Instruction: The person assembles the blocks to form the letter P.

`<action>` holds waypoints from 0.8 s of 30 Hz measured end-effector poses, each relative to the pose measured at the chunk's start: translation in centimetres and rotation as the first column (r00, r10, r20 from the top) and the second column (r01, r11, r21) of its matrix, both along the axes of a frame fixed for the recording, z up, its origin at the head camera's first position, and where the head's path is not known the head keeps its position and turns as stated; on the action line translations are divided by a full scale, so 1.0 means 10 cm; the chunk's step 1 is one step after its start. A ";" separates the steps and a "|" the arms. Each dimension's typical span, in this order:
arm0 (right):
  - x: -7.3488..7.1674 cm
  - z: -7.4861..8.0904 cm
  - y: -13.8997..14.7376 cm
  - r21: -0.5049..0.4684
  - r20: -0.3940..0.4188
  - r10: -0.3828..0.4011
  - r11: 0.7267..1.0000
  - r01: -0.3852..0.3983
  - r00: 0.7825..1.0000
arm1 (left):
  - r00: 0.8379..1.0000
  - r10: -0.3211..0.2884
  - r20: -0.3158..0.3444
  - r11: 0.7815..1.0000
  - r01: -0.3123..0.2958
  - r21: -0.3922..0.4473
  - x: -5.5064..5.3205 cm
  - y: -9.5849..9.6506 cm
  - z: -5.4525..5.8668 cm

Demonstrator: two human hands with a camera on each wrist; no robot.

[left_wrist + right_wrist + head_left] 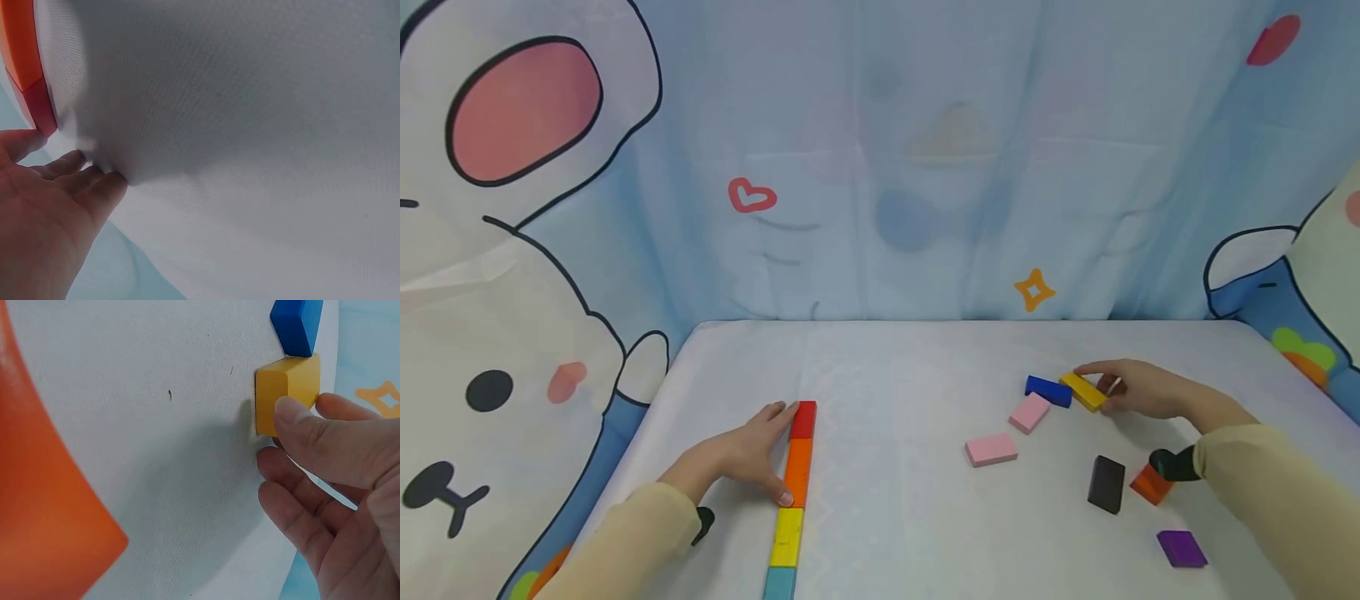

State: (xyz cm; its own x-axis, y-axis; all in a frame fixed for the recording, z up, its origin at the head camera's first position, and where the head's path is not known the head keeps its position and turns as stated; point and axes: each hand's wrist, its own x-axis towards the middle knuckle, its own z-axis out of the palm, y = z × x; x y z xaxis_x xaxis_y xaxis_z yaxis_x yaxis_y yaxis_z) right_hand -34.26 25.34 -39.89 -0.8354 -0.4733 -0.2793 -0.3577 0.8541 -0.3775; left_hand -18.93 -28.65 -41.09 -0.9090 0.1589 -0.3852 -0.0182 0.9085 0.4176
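At the left, a straight row of blocks runs toward the near edge: a red block (803, 420), an orange block (798, 468), a yellow block (787, 536) and a light blue block (780, 583). My left hand (743, 454) lies along its left side, fingers spread. One fingertip touches the red block and the thumb rests by the orange one's near end. On the right, my right hand (1142, 390) pinches a darker yellow block (1083, 392) between thumb and index finger; the other fingers curl loosely below. That block's end meets a dark blue block (1048, 391).
Two pink blocks (992, 450) lie right of the middle. Nearer me are a black block (1107, 484), a purple block (1182, 549) and an orange block (1151, 485) partly covered by the right wrist's camera. A printed curtain (865, 250) hangs behind the white table (887, 517).
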 end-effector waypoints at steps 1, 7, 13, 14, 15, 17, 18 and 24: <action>0.00 0.00 0.00 -0.001 0.002 -0.004 1.000 0.004 1.000 | 1.000 0.004 0.002 1.000 -0.004 0.002 0.00 0.00 0.00; 0.01 0.00 -0.01 0.018 0.016 -0.003 1.000 0.003 1.000 | 1.000 -0.005 0.006 1.000 0.005 0.007 0.00 0.00 -0.01; 0.00 0.02 0.00 0.025 0.021 -0.004 1.000 0.004 1.000 | 1.000 -0.010 -0.004 1.000 0.010 0.000 0.02 0.00 0.01; 0.00 0.02 0.01 0.020 0.024 -0.009 1.000 0.008 1.000 | 1.000 -0.008 -0.004 1.000 0.008 0.001 0.02 0.00 0.01; 0.00 0.02 0.01 0.016 0.026 -0.018 1.000 0.018 0.999 | 1.000 -0.004 -0.002 1.000 0.004 0.002 0.02 0.00 0.02; 0.00 0.01 0.02 0.008 0.030 -0.033 0.999 0.033 0.999 | 1.000 -0.004 -0.001 1.000 0.004 0.004 0.02 0.00 0.02; 0.00 0.01 0.02 0.005 0.031 -0.041 0.999 0.040 0.999 | 1.000 -0.003 0.000 1.000 0.003 0.005 0.02 0.00 0.02; 0.01 -0.02 0.04 -0.007 0.022 -0.065 0.998 0.065 0.998 | 1.000 -0.013 -0.003 1.000 0.013 0.003 0.02 -0.01 0.02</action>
